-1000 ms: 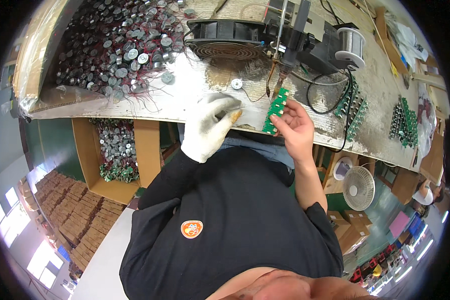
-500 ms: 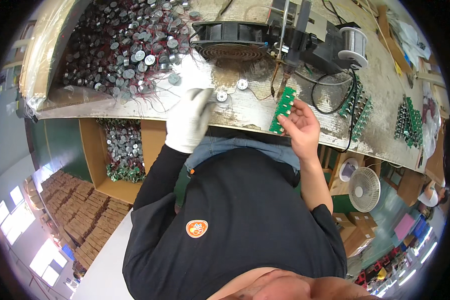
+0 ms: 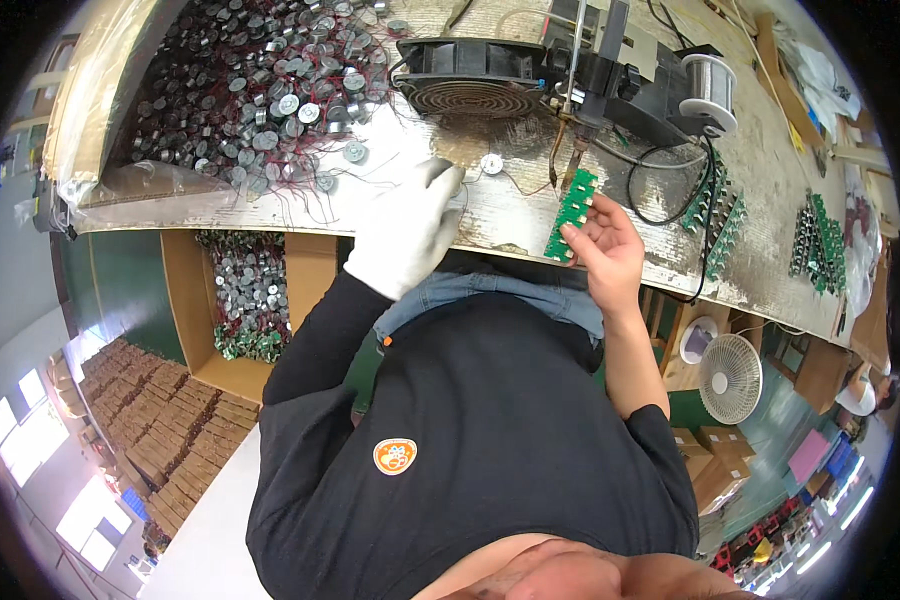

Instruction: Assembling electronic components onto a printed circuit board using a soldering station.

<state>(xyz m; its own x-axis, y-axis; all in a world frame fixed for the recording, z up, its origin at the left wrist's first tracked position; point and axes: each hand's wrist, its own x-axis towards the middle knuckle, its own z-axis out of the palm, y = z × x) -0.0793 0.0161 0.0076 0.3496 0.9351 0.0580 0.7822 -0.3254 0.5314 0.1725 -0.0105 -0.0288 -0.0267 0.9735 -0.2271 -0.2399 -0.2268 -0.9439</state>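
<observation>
My right hand, bare, grips a narrow strip of green circuit board between thumb and fingers. The board's far end sits just below the tip of a soldering iron. My left hand wears a white glove and rests low over the worktable with its fingers curled in; what they close on is hidden. A small round metal motor with a thin wire running right lies just beyond the gloved fingers.
A heap of small round motors with red wires covers the table's left. A black fan stands at the back, beside a solder wire spool. More green boards lie right. Below the table is a cardboard box of parts.
My gloved left hand has moved right, over the spot where a second round motor lay, which is now covered. My right hand holds the board in nearly the same place.
</observation>
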